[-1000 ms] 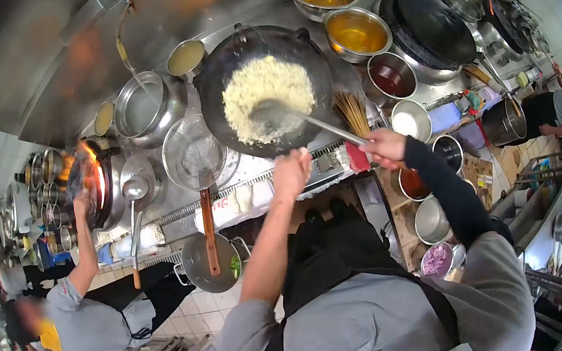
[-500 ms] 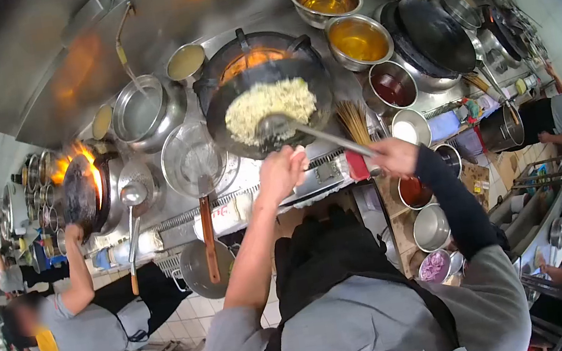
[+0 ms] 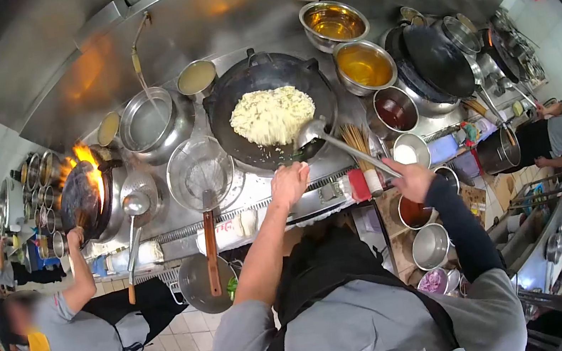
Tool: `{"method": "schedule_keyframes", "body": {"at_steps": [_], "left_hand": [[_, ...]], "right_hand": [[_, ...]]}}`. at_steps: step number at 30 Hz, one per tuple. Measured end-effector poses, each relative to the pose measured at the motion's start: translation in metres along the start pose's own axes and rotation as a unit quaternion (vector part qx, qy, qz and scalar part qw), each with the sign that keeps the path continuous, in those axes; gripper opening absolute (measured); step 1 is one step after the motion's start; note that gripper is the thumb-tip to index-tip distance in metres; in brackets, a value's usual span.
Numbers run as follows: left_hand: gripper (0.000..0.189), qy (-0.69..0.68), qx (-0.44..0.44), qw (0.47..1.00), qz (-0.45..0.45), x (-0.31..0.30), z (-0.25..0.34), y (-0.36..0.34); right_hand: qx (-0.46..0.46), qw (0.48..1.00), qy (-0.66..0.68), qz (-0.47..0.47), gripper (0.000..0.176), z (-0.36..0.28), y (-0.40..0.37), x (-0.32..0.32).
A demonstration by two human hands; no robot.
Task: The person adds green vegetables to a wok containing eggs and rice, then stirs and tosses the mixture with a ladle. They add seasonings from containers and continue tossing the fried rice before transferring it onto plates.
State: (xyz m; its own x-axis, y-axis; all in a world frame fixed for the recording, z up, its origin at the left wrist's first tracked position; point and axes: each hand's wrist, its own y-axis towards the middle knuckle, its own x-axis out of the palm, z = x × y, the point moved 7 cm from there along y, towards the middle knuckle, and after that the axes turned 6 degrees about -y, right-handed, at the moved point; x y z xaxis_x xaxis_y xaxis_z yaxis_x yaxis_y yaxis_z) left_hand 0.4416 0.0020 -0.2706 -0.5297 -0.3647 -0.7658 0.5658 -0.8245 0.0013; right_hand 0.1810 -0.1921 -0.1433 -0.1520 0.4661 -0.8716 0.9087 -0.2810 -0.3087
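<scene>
My left hand [image 3: 290, 184] is closed at the near edge of a black wok [image 3: 234, 146], gripping it there; a cloth or handle under the fingers cannot be made out. Inside the wok lies a mound of pale yellow fried rice [image 3: 271, 114], its near side blurred by motion. In my right hand [image 3: 414, 181] is the long handle of a metal ladle [image 3: 313, 135]. The ladle's bowl is at the wok's right near side, beside the rice, with a bit of green close to it.
Two bowls of yellow oil [image 3: 366, 66] and a pot of dark red sauce [image 3: 395, 110] stand to the right, near a bamboo brush [image 3: 357, 143]. Leftward are a strainer [image 3: 201, 176], a water pot [image 3: 146, 122], and a co-worker's flaming wok [image 3: 83, 196].
The wok has come down flat onto the burner, hiding its flame. The ladle has moved from the rice toward the right near side, and my right hand has shifted slightly down and right.
</scene>
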Motion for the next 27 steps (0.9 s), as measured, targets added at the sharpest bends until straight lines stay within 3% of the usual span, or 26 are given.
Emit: {"method": "schedule_keyframes", "body": {"at_steps": [2,4,6,9,12,13,16,18,20,22,23,24,27], "left_hand": [[0.034,0.001,0.026,0.999,0.025,0.01,-0.012,0.003],[0.034,-0.012,0.016,0.999,0.029,0.011,-0.012,0.006],[0.034,-0.001,0.011,1.0,0.027,0.007,-0.007,0.007],[0.034,0.017,-0.011,1.0,0.015,0.009,-0.004,0.003],[0.04,-0.004,0.017,0.999,0.032,0.013,-0.011,0.007],[0.043,-0.016,0.034,0.998,0.041,0.014,-0.014,0.006],[0.036,0.008,-0.007,1.0,0.014,0.015,-0.015,0.008],[0.038,0.009,0.004,1.0,0.016,0.012,-0.011,0.009],[0.038,0.021,0.003,1.0,0.004,0.016,-0.014,0.01],[0.038,0.025,-0.003,1.0,-0.001,0.015,-0.013,0.01],[0.038,0.029,-0.005,1.0,-0.002,0.014,-0.011,0.011],[0.038,0.02,-0.019,1.0,0.005,0.014,-0.011,0.008],[0.037,-0.008,-0.055,0.998,0.043,0.012,-0.008,-0.005]], "right_hand": [[0.142,0.983,-0.097,-0.064,0.072,-0.005,0.057,0.024],[0.135,0.989,-0.056,0.021,0.08,-0.009,0.125,0.065],[0.113,0.992,-0.01,0.06,0.072,-0.032,0.171,0.098],[0.035,0.997,0.023,0.071,0.077,-0.066,0.181,0.13],[0.007,0.997,-0.054,-0.062,0.078,-0.065,0.126,0.106],[-0.01,0.993,-0.083,-0.083,0.07,-0.055,0.109,0.085],[-0.016,0.985,-0.173,-0.019,0.057,-0.032,0.102,0.023],[0.032,0.995,-0.079,0.043,0.059,-0.023,0.154,0.032],[0.054,0.994,-0.034,0.092,0.063,-0.029,0.204,0.085],[0.06,0.997,0.001,0.043,0.063,-0.054,0.207,0.13],[0.051,0.994,0.085,0.051,0.061,-0.066,0.187,0.132],[-0.054,0.975,0.161,0.14,0.067,-0.045,0.198,0.183],[-0.057,0.975,0.213,0.02,0.061,-0.084,0.084,0.093]]}}
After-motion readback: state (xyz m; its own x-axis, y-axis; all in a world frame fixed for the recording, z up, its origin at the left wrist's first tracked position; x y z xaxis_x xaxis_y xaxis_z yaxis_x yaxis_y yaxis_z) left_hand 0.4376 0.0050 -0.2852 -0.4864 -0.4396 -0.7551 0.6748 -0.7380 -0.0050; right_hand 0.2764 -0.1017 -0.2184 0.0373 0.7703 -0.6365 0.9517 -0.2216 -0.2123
